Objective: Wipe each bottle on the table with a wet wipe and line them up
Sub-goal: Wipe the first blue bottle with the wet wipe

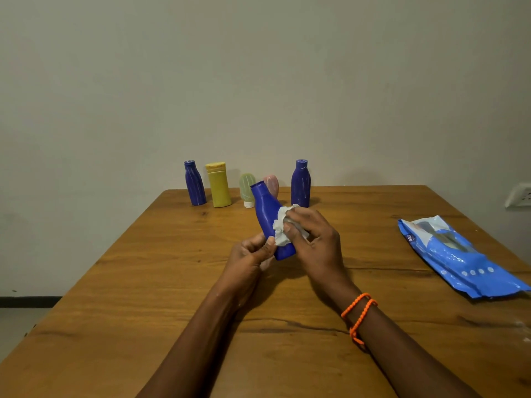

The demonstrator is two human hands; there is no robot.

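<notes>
The tilted blue plastic bottle (265, 211) hides most of the small pink tube (273, 182); the blue wipes pack's (457, 254) printing is too small to read.

You hold a tilted blue bottle (265, 214) with a crumpled white wipe (281, 225) on it; five more bottles stand behind it.

Left hand (253, 254) gripping tilted blue bottle (267, 214), right hand (313, 239) pressing crumpled wet wipe (281, 225) against it
</notes>
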